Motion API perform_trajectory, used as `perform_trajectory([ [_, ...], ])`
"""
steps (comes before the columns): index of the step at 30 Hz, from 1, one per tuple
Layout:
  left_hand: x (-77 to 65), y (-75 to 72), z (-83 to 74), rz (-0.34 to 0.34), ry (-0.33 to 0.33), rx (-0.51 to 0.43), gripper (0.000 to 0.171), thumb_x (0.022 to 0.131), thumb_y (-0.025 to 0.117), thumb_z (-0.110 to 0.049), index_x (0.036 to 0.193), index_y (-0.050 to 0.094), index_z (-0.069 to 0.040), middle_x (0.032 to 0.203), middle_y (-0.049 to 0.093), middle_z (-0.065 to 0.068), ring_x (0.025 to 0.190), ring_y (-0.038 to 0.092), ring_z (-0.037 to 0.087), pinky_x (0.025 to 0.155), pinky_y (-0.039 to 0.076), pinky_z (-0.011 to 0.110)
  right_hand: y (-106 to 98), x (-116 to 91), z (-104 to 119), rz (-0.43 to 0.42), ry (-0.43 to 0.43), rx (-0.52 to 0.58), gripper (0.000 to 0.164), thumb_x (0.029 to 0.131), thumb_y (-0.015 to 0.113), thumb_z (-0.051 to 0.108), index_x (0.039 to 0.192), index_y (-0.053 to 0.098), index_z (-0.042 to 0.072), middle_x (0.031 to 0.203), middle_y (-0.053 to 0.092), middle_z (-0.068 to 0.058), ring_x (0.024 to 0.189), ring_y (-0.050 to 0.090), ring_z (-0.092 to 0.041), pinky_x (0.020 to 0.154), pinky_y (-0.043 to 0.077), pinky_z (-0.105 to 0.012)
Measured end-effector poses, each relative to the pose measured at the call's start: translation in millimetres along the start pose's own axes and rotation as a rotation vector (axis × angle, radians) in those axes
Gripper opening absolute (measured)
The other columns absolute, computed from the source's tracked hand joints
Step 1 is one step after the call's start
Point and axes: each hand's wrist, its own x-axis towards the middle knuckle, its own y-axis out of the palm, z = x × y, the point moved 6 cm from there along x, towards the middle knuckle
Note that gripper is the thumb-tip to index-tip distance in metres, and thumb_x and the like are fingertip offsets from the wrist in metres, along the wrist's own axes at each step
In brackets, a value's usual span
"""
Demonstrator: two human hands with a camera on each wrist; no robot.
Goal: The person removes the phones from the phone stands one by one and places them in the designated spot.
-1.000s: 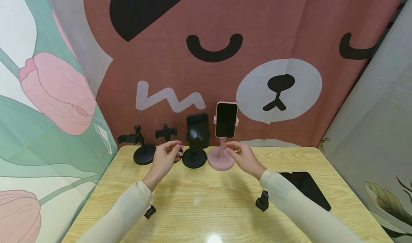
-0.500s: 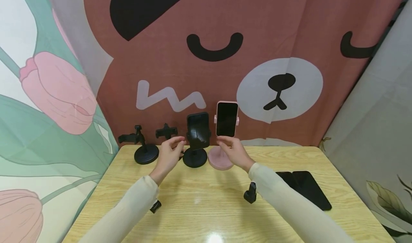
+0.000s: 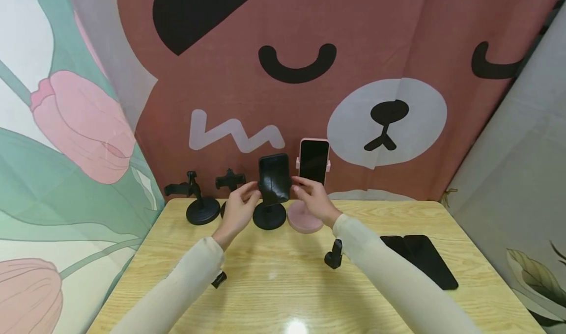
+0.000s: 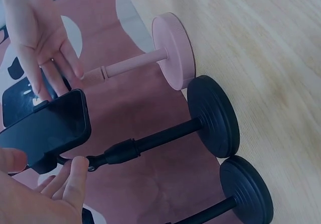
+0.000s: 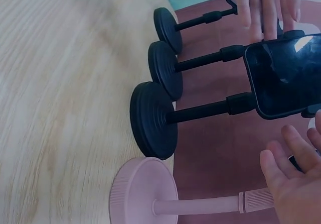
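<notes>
At the back of the table (image 3: 274,280), black phone (image 3: 274,177) stands near-upright, long axis roughly vertical, on black stand (image 3: 269,218) between left hand (image 3: 238,210) and right hand (image 3: 316,201), both loosely extended, nearer one unclear.

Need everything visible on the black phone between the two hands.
The black phone has rounded corners and a glossy, dark screen with reflections; nothing lit shows on it. It sits in portrait, slightly skewed, screen facing the head camera. The clamp of a black stand holds it by its long edges, raised above a round base. The left hand and right hand flank it; contact is unclear.
</notes>
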Motion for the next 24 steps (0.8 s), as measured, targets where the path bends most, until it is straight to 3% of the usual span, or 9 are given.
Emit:
perform_trajectory([
  [5,1.4,2.2,0.5,0.015,-0.008,0.059,0.045,0.105,0.056,-0.021,0.149,0.051,-0.011,0.128,0.070,0.018,0.118,0.069,0.030,0.102,0.054,0.050,1.0,4.7,-1.6,0.008,0.048,0.093,0.045,0.109,0.044,0.011,0.153,0.042,0.004,0.153,0.050,-0.021,0.133,0.056,-0.037,0.113,0.046,-0.050],
  [11,5.3,5.4,0.7,0.042,-0.002,0.065,0.047,0.105,0.056,-0.022,0.151,0.049,-0.012,0.129,0.069,0.018,0.119,0.068,0.030,0.103,0.053,0.052,2.8,8.1,-0.6,0.038,0.077,0.183,0.047,0.109,0.043,0.010,0.155,0.039,0.004,0.149,0.054,-0.022,0.127,0.062,-0.037,0.112,0.047,-0.048],
  [24,8.2,5.9,-1.3,0.007,0.036,0.115,0.043,0.106,0.054,-0.019,0.145,0.053,-0.001,0.126,0.070,0.022,0.114,0.071,0.033,0.101,0.054,0.051,7.2,12.5,-2.9,0.048,0.083,0.155,0.048,0.109,0.045,0.012,0.155,0.038,0.001,0.148,0.053,-0.024,0.119,0.067,-0.028,0.109,0.049,-0.047],
])
